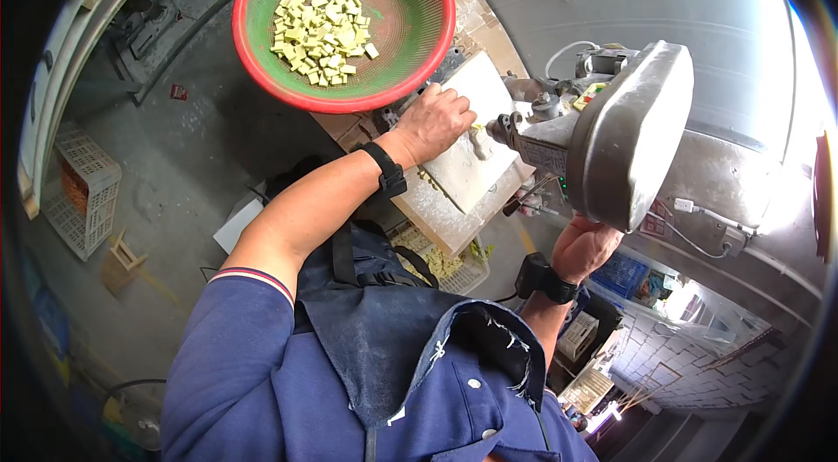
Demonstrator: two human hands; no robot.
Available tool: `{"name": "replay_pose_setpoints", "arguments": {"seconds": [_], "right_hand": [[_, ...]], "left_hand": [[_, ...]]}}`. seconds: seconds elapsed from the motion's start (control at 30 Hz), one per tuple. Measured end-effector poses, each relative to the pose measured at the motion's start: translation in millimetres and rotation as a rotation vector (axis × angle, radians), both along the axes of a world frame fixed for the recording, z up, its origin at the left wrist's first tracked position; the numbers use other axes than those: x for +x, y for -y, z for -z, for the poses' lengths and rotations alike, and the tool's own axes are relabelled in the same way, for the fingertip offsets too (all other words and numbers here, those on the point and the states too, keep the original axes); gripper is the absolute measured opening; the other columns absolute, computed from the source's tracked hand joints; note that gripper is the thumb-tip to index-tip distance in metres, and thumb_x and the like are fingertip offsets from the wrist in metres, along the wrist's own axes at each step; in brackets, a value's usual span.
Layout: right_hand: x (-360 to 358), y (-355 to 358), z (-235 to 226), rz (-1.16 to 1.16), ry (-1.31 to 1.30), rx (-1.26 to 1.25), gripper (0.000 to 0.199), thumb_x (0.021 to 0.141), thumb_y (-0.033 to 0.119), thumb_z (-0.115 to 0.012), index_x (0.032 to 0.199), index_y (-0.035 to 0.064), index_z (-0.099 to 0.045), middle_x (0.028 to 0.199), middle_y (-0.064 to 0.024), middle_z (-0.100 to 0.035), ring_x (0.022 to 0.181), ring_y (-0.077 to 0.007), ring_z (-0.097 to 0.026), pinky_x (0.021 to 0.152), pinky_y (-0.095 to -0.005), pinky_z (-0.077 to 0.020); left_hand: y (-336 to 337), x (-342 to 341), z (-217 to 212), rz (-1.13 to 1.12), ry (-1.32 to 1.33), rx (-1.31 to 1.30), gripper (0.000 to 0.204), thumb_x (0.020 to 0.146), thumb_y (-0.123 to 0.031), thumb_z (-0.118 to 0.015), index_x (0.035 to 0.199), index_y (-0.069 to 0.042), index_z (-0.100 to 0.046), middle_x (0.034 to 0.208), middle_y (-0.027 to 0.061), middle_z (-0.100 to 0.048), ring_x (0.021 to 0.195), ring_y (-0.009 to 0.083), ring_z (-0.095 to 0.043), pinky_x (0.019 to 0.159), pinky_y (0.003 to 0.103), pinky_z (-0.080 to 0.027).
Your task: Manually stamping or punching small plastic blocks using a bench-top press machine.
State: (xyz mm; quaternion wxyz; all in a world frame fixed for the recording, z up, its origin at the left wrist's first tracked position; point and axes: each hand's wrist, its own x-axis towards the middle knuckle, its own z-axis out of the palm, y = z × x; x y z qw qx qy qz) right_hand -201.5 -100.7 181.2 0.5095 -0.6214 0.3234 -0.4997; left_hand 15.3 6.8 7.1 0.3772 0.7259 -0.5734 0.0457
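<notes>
A: Left hand (441, 117) is resting palm-down on the pale work plate (476, 126) of the small bench machine (611, 135), near the plate's far edge. Fingers are lying together, curled slightly; something small and yellow-green is peeking out at the fingertips, so probably pressing a small block (477, 125) against the plate. Can't confirm a pinch.

B: And the right hand (583, 248)?

A: Sitting under the machine's rounded metal housing (633, 130), fingers wrapped upward out of view. Gripping a lever or only bracing, I cannot tell.

B: Step in hand?

A: Judging from the pose, feeding one piece toward the spindle (504, 126) at the plate's right edge. Next move is calling for steady pressure on the piece and fingertips kept clear of the spindle.

B: Surroundings?

A: Red-rimmed green basket (436, 34) is sitting just beyond the plate's far-left corner, holding a heap of yellow-green blocks (321, 28). A white tray with more of the same blocks (441, 263) is sitting below the plate's near edge, half covered by the person's chest. White crate (83, 191) on the floor, well apart to the left.

B: Hard to make out?

A: The tool at the spindle, the right fingers, and the piece under the left fingertips. Black bands are showing on both wrists.
</notes>
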Motion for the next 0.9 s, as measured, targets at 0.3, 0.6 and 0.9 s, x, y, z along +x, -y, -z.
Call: {"name": "replay_pose_setpoints", "arguments": {"seconds": [0.3,0.6,0.9], "right_hand": [[-3,2,3,0.054,-0.022,-0.028,0.035,0.104,0.027,-0.049,0.129,0.0034,-0.054,0.122,-0.0100,-0.063,0.108,-0.0197,-0.063,0.086,-0.0330,-0.0539],[4,-2,4,0.089,0.014,-0.043,0.036,0.103,0.028,-0.051,0.127,0.0017,-0.055,0.122,-0.0100,-0.063,0.108,-0.0181,-0.063,0.087,-0.0307,-0.0536],[5,-1,4,0.100,0.026,-0.026,0.033,0.103,0.025,-0.052,0.126,0.0020,-0.056,0.119,-0.0075,-0.064,0.103,-0.0140,-0.062,0.084,-0.0249,-0.0513]], "left_hand": [[1,0,-1,-0.006,-0.002,-0.003,0.012,0.081,-0.008,-0.058,0.086,-0.012,-0.068,0.081,0.0009,-0.060,0.082,0.0169,-0.059,0.074,0.033,-0.041],[2,0,0,-0.010,-0.001,-0.004,0.011,0.081,-0.009,-0.058,0.084,-0.012,-0.068,0.080,0.0006,-0.060,0.082,0.0166,-0.059,0.074,0.033,-0.041],[2,0,-1,-0.008,-0.015,-0.003,0.011,0.081,-0.009,-0.059,0.084,-0.013,-0.068,0.080,0.0005,-0.060,0.083,0.0172,-0.059,0.074,0.034,-0.041]]}}
